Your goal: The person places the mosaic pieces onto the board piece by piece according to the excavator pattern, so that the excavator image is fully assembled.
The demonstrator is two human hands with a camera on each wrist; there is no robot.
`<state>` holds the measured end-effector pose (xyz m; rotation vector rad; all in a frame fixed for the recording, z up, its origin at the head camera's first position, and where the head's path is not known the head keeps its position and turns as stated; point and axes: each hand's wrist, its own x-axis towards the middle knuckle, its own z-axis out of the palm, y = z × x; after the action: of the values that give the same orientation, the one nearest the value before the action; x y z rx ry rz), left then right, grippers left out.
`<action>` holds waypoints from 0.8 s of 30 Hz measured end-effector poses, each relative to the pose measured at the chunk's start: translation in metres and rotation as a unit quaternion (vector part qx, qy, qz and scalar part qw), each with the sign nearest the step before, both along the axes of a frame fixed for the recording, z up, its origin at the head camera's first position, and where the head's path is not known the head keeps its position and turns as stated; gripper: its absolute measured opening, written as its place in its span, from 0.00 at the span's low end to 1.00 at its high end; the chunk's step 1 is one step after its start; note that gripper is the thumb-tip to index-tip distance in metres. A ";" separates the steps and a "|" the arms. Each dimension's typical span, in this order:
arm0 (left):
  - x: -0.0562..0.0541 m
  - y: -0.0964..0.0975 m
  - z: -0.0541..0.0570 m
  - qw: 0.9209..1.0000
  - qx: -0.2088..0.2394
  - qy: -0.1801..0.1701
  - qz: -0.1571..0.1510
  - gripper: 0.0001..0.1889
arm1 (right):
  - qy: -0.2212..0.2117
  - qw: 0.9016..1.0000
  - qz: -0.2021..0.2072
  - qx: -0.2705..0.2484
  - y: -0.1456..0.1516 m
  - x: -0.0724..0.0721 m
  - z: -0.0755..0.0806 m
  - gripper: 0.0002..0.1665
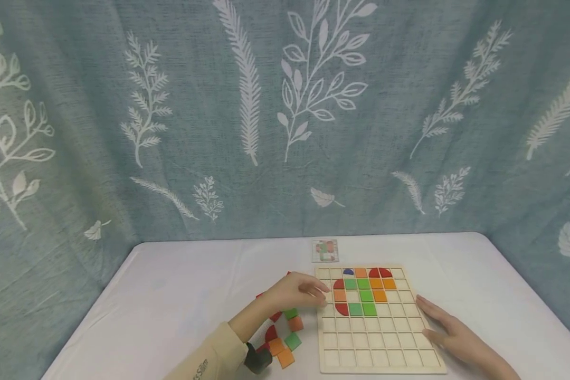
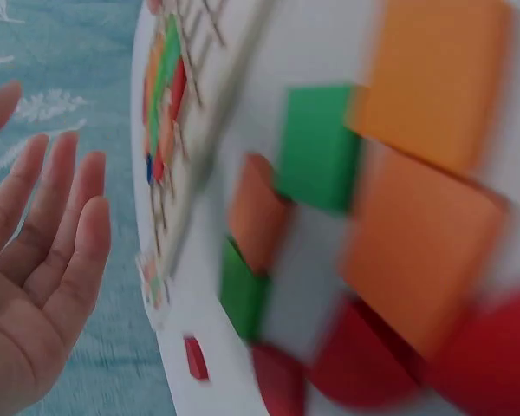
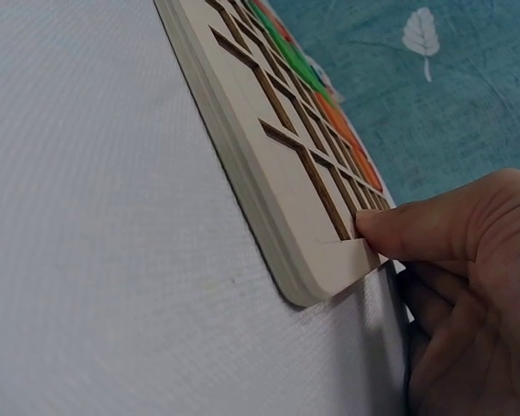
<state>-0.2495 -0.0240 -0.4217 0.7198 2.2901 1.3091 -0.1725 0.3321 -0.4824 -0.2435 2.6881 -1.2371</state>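
Note:
A pale wooden grid board (image 1: 334, 360) lies on the table with coloured tiles set in its upper cells: red quarter-rounds (image 1: 342, 309), green squares (image 1: 367, 295), orange squares (image 1: 380, 295) and one blue-and-white tile (image 1: 349, 272). My left hand (image 1: 296, 290) hovers by the board's left edge, above the loose tiles. In the left wrist view its fingers (image 2: 91, 230) are loosely bent and nothing is in them. At the right edge, my right hand (image 1: 448, 332) grips the board; the right wrist view shows the thumb (image 3: 386, 230) on top and the other fingers beside and below the rim.
Several loose tiles, such as an orange square (image 1: 286, 358), a green one (image 1: 293, 341) and a red quarter-round (image 1: 271, 333), lie left of the board. Behind the board is a small picture card (image 1: 325, 250). A patterned curtain (image 1: 266, 200) hangs at the table's back edge.

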 end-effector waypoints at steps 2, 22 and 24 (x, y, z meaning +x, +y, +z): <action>0.002 -0.008 -0.003 1.000 -0.015 0.022 0.011 0.13 | 0.009 1.000 0.003 0.001 0.001 0.001 -0.001 0.43; 0.025 -0.032 -0.025 0.993 -0.090 0.034 0.065 0.13 | 0.006 1.000 0.000 0.007 -0.001 0.001 -0.001 0.43; 0.028 -0.033 -0.024 0.992 -0.100 0.042 0.072 0.13 | 0.005 1.000 0.000 0.004 -0.001 0.001 -0.001 0.43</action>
<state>-0.2220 -0.0567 -0.4459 0.5596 2.5368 1.1061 -0.1717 0.3311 -0.4829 -0.2496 2.7002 -1.2283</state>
